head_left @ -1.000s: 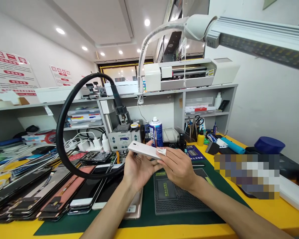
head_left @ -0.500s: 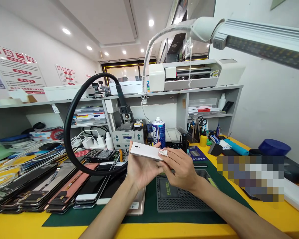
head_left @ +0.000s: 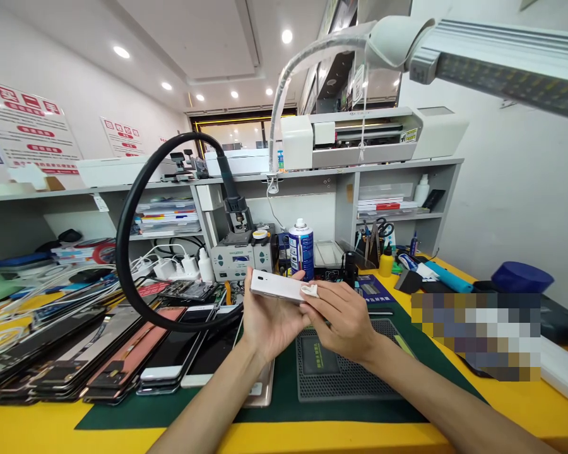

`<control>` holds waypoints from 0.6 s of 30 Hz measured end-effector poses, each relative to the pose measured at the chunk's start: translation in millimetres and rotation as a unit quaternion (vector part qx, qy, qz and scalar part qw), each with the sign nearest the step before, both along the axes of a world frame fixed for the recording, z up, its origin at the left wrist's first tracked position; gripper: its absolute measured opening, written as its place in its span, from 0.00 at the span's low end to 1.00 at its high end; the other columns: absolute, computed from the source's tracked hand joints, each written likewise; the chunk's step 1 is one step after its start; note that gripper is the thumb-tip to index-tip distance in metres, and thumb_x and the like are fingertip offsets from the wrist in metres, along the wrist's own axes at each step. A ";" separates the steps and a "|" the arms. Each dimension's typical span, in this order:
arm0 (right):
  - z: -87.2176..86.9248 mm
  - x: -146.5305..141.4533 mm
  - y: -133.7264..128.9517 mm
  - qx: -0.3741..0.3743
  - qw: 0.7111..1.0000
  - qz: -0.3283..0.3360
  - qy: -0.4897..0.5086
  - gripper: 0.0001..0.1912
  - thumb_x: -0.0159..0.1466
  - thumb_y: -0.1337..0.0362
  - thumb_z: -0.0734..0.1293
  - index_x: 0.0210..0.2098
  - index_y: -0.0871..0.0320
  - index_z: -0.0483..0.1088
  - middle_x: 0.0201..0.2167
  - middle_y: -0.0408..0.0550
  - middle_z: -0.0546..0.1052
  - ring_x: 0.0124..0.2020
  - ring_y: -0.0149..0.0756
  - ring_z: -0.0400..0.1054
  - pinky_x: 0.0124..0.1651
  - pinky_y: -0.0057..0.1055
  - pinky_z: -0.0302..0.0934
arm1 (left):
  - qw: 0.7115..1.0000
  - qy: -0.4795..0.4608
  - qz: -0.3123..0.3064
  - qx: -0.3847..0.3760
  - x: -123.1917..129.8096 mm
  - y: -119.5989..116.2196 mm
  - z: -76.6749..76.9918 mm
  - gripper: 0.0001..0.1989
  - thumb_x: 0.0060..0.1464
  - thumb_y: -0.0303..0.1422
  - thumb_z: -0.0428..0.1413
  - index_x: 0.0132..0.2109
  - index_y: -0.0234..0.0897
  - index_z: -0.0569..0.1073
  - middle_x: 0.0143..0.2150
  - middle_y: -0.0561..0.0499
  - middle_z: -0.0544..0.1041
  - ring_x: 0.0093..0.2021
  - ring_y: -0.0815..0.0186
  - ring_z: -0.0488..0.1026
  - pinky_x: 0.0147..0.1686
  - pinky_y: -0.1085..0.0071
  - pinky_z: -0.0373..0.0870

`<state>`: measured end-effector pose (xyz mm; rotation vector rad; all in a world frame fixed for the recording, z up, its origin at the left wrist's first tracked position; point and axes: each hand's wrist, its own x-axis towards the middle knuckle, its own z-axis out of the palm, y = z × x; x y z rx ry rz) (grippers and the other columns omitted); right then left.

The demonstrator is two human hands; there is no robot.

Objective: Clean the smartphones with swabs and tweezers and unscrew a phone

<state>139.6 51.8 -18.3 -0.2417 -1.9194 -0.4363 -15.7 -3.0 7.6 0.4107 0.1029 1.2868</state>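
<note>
My left hand [head_left: 267, 331] holds a white phone [head_left: 275, 285] tilted, its pale back up and a small dark camera near its left end. The palm and fingers support it from below. My right hand [head_left: 346, 315] pinches a crumpled white wipe [head_left: 308, 290] against the phone's right end. Both hands are above a green mat [head_left: 284, 413]. A black perforated pad [head_left: 345, 378] lies beneath my right hand, and a pinkish phone [head_left: 264, 388] is partly hidden behind my left forearm.
Stacks of phone screens [head_left: 118, 359] cover the left side. A black hose [head_left: 123, 233] loops from the grey soldering station [head_left: 240, 258]. Behind my hands stands a blue spray can [head_left: 301, 249]. A lamp [head_left: 502, 57] hangs at upper right; a blurred patch covers part of the right side.
The camera view has shifted slightly. The wipe stays pressed at the same end of the phone, and both hands keep nearly the same pose.
</note>
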 end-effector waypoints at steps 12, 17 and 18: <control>2.0 -1.2 -3.7 0.011 1.000 -0.009 -0.001 0.11 0.63 0.73 0.68 0.45 0.62 0.74 0.41 0.54 0.82 0.45 0.44 0.75 0.41 0.38 0.67 | 1.000 0.007 0.009 -0.002 5.0 -1.1 -1.8 0.38 0.53 0.59 0.53 0.51 0.23 0.73 0.44 0.35 0.76 0.40 0.59 0.73 0.40 0.66 0.71; 0.0 -2.8 -4.8 0.004 1.000 -0.007 0.022 0.13 0.61 0.71 0.71 0.46 0.63 0.73 0.40 0.55 0.82 0.44 0.44 0.75 0.42 0.39 0.68 | 0.999 0.026 0.018 0.012 7.3 -2.1 -1.1 0.38 0.55 0.59 0.51 0.52 0.23 0.72 0.45 0.34 0.76 0.42 0.55 0.74 0.42 0.63 0.72; 0.3 -3.1 -4.9 0.008 1.000 -0.006 0.022 0.12 0.62 0.71 0.71 0.46 0.63 0.73 0.41 0.55 0.82 0.44 0.44 0.75 0.42 0.38 0.68 | 1.000 0.024 0.017 0.011 7.8 -2.1 -1.1 0.38 0.55 0.58 0.51 0.51 0.23 0.72 0.45 0.34 0.76 0.42 0.56 0.74 0.41 0.63 0.72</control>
